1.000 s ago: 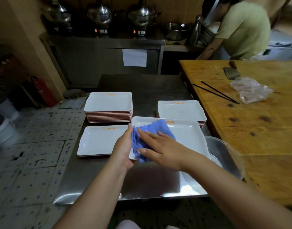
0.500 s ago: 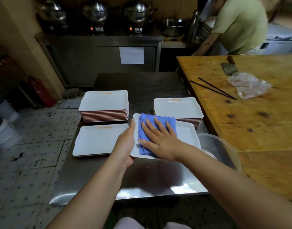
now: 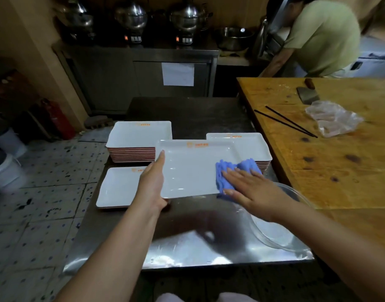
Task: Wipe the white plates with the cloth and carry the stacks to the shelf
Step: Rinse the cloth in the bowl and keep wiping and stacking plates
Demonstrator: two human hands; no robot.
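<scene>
Slid rightward, cloth (image 3: 235,173) lies beneath right hand (image 3: 256,194) fingers (image 3: 233,176).

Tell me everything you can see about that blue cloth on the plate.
The blue cloth is a small, soft-looking rag, bunched into folds with a wavy far edge. It lies on the right end of the white rectangular plate and hangs slightly over the plate's near-right edge. The right hand presses it down with flat, straight fingers. The left hand holds the plate's left edge and does not touch the cloth.
</scene>
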